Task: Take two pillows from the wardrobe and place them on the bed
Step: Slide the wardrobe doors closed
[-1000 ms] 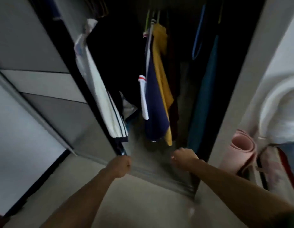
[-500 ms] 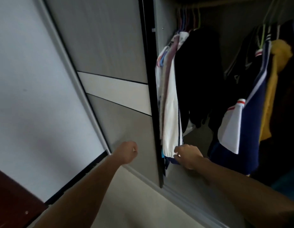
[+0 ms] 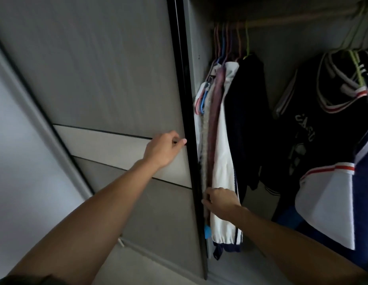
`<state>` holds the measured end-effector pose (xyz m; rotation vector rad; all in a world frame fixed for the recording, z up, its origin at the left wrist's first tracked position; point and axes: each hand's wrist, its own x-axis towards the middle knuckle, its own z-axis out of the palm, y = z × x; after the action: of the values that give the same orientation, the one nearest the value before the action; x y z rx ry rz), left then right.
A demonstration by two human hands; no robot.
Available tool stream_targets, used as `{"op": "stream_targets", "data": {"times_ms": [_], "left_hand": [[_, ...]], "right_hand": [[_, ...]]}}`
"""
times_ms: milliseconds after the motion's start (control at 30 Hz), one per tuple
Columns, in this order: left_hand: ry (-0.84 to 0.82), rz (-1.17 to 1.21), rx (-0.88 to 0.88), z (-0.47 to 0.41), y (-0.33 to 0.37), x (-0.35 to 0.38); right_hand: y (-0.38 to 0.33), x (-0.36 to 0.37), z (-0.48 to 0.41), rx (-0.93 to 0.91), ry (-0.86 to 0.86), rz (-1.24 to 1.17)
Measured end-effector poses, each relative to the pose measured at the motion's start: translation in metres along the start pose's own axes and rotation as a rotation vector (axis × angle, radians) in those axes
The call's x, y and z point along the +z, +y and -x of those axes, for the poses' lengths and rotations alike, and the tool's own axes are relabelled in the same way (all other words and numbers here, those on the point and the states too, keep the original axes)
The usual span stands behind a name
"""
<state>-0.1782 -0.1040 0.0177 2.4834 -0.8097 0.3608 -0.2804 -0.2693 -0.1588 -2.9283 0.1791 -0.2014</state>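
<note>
Head cam is looking at the wardrobe (image 3: 199, 38) from close up, lighting dim. Sliding door (image 3: 109, 79) is sitting on the left with its black edge strip (image 3: 189, 140) running top to bottom. Left hand (image 3: 161, 150) is resting against the door's pale horizontal band (image 3: 100, 145), fingers loosely curled, thumb tip just touching the black strip; it's not wrapping anything I can make out. Right hand (image 3: 220, 199) is sitting lower, at the inner side of that strip, fingers bent and pressing in between the strip and the white garment (image 3: 224, 161) hanging nearest the door. Can't tell if it's gripping the door edge or the fabric.

Open section is showing clothes on coloured hangers (image 3: 230, 42) hanging off a rail (image 3: 292, 19): the white garment, a dark jacket (image 3: 247, 120) next to it, then a dark jersey with lettering (image 3: 314, 128) and a navy-and-white shirt with red trim (image 3: 333, 202) further right.

Pillows aren't showing anywhere in the visible part of the wardrobe; whatever is behind the door is hidden.
</note>
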Motion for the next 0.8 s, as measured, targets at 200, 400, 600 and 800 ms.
{"op": "stream_targets", "data": {"times_ms": [200, 400, 600, 800], "left_hand": [[0.08, 0.141, 0.237, -0.057, 0.003, -0.012], [0.018, 0.074, 0.462, -0.086, -0.002, -0.015], [-0.034, 0.069, 0.566, -0.083, 0.012, -0.02], [-0.037, 0.042, 0.66, -0.07, 0.049, -0.017]], "right_hand": [[-0.034, -0.003, -0.049, 0.209, 0.198, 0.021], [-0.049, 0.009, -0.068, 0.36, 0.268, 0.117], [-0.05, 0.013, -0.052, 0.438, 0.291, 0.177], [-0.033, 0.003, -0.023, 0.574, 0.304, 0.214]]}}
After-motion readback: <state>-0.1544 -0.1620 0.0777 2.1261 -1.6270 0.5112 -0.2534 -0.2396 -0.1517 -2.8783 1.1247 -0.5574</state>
